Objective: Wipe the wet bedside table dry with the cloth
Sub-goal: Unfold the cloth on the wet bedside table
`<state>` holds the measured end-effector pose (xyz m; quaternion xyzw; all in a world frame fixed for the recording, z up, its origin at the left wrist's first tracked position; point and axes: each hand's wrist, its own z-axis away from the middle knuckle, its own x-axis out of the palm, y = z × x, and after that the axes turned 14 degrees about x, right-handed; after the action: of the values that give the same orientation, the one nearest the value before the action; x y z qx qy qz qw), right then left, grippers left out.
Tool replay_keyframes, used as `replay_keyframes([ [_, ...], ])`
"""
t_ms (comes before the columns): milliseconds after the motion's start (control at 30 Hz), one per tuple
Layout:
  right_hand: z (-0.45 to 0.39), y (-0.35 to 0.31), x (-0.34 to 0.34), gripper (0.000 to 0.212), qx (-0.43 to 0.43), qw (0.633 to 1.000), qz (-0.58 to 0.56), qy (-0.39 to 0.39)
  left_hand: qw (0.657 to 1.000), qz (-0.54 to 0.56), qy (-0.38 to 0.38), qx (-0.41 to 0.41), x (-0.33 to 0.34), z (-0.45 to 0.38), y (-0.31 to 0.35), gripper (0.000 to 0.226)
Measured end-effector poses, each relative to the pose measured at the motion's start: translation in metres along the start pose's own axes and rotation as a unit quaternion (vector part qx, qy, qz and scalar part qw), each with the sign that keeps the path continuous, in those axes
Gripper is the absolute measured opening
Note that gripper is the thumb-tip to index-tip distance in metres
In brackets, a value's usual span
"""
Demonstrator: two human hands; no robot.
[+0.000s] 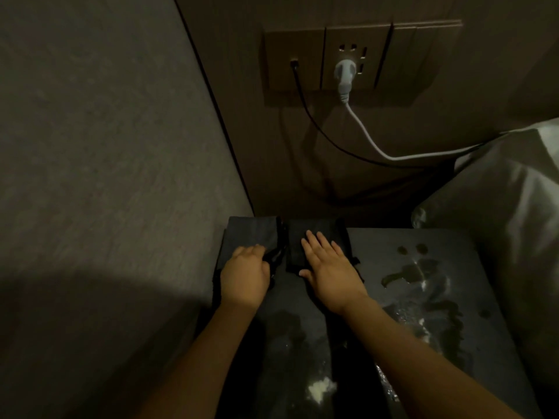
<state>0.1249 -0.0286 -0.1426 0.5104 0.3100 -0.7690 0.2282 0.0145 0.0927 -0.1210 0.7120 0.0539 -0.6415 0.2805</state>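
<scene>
Head view: dark bedside table point(472, 267) fills the lower middle, wall point(106, 146) tight on its 9 o'clock side, bed linen point(514, 192) crowding 3 o'clock. Dark cloth point(314, 237) lies at the table's 12 o'clock edge, against the back panel. It looks like two folded parts — one toward 11 o'clock, one at centre — I can't tell if it's one piece or two.

Right hand point(329, 273) flat on the centre part, fingers straight and spread, pressing, not clenched. Left hand point(245, 276) has fingers curled into the bunched edge point(272, 255) between the parts; looks like a grasp on the cloth, but it's dim there.

Water point(423, 297) sits in puddles and streaks from the table's centre out to 3 o'clock, more glinting down toward 6 o'clock between the forearms. Nothing reads as wiped yet — my judgement.

Handling: cloth should be light, soft, floppy; it'll bunch if pushed by one corner. Best to keep a flat palm on the middle of the fold and drag it, other hand pinning or gathering loose edge. Wet top likely slick, so the cloth slides easily.

Room: open run is toward 3 and 6 o'clock, where the water is. Stop short of the 3 o'clock edge or water pushes onto the linen. White cable point(363, 128) and black cable point(305, 107) hang from the socket panel point(357, 58) above 12 o'clock, clear of the top as far as I can see.
</scene>
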Motion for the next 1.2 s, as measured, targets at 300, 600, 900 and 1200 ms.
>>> replay_keyframes([
  [300,0.000,-0.015,0.005,0.057,0.029,0.999,-0.034,0.005,0.950,0.184,0.193,-0.164,-0.022,-0.008,-0.014,0.029],
  [600,-0.014,-0.071,0.015,0.061,0.030,0.998,-0.062,-0.008,0.938,0.195,0.245,-0.150,-0.040,-0.014,-0.016,0.027],
  [900,-0.002,-0.089,0.030,0.078,-0.075,0.996,-0.038,-0.029,0.976,0.109,0.162,-0.096,-0.026,-0.010,-0.016,0.035],
  [1200,0.011,-0.056,0.021,0.086,-0.074,0.997,-0.033,-0.010,0.997,0.060,0.054,-0.015,-0.009,-0.001,-0.014,0.042],
])
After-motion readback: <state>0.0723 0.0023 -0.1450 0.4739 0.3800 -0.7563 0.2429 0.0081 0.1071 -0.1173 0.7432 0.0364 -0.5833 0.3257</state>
